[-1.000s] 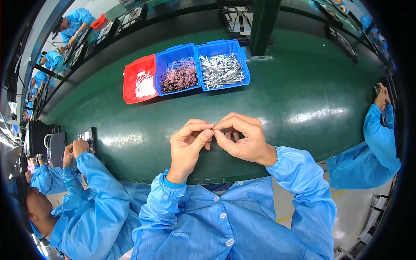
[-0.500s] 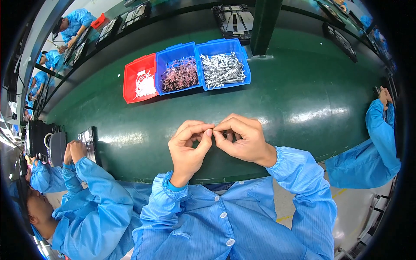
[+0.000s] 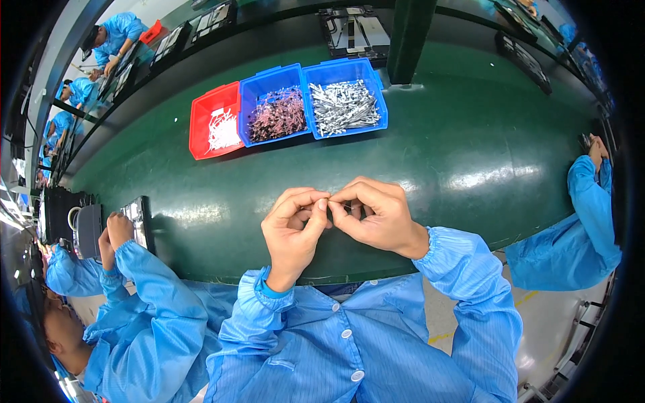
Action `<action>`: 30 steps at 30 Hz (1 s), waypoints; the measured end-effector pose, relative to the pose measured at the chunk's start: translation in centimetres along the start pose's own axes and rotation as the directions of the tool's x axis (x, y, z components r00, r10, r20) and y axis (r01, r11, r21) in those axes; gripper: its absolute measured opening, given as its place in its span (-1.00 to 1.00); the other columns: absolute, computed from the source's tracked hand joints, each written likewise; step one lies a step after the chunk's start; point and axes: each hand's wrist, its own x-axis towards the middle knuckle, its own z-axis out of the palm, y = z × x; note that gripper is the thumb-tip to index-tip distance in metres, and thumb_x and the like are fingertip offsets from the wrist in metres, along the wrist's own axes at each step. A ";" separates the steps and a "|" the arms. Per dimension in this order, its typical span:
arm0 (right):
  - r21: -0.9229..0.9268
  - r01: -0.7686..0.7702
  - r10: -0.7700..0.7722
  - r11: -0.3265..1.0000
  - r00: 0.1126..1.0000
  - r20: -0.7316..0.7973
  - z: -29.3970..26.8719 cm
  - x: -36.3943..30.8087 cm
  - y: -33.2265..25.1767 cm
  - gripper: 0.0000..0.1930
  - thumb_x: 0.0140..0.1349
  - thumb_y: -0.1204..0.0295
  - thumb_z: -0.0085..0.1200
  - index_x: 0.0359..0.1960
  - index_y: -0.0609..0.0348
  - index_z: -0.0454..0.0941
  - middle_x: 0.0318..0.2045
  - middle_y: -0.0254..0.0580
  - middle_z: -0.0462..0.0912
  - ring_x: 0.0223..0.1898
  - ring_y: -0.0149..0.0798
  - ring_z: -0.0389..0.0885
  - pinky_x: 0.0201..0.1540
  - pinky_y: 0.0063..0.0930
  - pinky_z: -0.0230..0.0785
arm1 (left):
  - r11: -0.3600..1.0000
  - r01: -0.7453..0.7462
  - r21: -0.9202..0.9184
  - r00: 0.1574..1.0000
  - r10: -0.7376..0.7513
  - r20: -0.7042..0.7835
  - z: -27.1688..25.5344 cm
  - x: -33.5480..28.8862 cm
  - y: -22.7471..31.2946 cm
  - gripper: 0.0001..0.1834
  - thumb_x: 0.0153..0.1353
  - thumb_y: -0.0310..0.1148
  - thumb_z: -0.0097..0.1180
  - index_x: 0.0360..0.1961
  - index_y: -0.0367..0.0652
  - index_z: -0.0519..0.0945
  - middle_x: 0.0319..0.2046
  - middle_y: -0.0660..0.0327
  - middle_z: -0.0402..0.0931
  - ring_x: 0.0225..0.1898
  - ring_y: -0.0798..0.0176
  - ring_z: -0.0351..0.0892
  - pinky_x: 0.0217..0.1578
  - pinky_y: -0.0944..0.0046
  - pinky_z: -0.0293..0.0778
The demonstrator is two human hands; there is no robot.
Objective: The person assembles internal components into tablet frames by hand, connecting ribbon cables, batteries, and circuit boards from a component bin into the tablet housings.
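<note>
My left hand [image 3: 293,232] and my right hand [image 3: 376,213] meet above the green table [image 3: 430,161], thumbs and forefingers pinched and their tips touching. Whatever lies between the fingertips is too small to make out. Beyond my hands three bins stand side by side. The red bin [image 3: 199,127] at the left holds thin white pieces [image 3: 223,130]. In the middle blue bin [image 3: 245,101] lies a heap of pinkish, dark-tipped wire pieces [image 3: 278,114]. Silvery-white slender strips [image 3: 342,107] fill the right blue bin [image 3: 383,115].
A dark post [image 3: 408,43] rises behind the right bin. Flat panel devices [image 3: 354,32] rest on the raised shelf at the back, another [image 3: 524,62] at the far right. Co-workers in blue smocks sit close by at my left [image 3: 151,302] and right [image 3: 571,228].
My hands stay pinched together in nearly the same place. At the left, the co-worker's hands have shifted slightly apart. The view has tilted a little.
</note>
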 end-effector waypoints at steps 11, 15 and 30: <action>0.197 -0.093 0.088 0.976 0.996 0.031 -0.3 0.4 -0.8 -0.93 0.15 0.65 0.26 -0.34 0.27 0.66 -0.45 -0.29 0.68 -0.62 -0.68 0.45 -0.68 -0.74 0.10 | 0.839 0.362 -0.405 0.926 -0.276 0.257 -1.5 0.5 -0.7 -0.78 0.35 -0.51 0.16 -0.01 -0.35 0.62 -0.14 0.12 0.59 -0.25 0.32 0.58 -0.17 0.34 0.54; 0.199 -0.086 0.079 0.976 0.996 0.043 -0.2 0.3 -0.7 -0.93 0.14 0.65 0.27 -0.35 0.27 0.66 -0.45 -0.29 0.68 -0.62 -0.69 0.43 -0.69 -0.74 0.07 | 0.866 0.278 -0.415 0.952 -0.190 0.240 -1.9 0.5 -1.2 -0.83 0.30 -0.57 0.20 -0.09 -0.34 0.66 -0.17 0.11 0.60 -0.23 0.30 0.59 -0.19 0.32 0.56; 0.135 -0.119 0.117 0.984 0.993 0.017 -2.0 0.9 -1.1 -0.92 0.08 0.56 0.30 -0.42 0.20 0.62 -0.55 -0.36 0.55 -0.62 -0.57 0.39 -0.60 -0.60 0.19 | 0.794 -0.304 0.526 0.951 0.288 0.116 -0.7 1.5 1.5 -0.81 0.05 -0.63 0.36 -0.28 -0.22 0.76 -0.35 0.16 0.59 -0.28 0.24 0.59 -0.27 0.31 0.49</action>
